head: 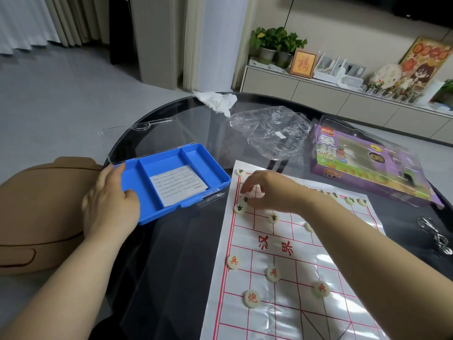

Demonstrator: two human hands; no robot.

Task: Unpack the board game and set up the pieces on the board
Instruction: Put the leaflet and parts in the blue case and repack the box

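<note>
A white paper board (282, 246) with red grid lines lies on the dark glass table (171, 253). Cream round pieces stand on it: red-marked ones near me (251, 298) and black-marked ones at the far side (273, 217). My right hand (267, 190) hovers over the far left corner of the board, fingers curled down onto a black-marked piece (245, 199). My left hand (110, 202) grips the near left edge of the blue plastic tray (193, 155), thumb inside. A printed leaflet (177, 187) lies in the tray's middle compartment.
The tray's clear lid (157, 133) lies open behind it. Crumpled clear wrap (269, 131) and a white tissue (217, 100) sit at the table's back. The purple game box (362, 165) is at the right, a metal wire object (436, 236) at the right edge. A brown cushion (36, 212) is left.
</note>
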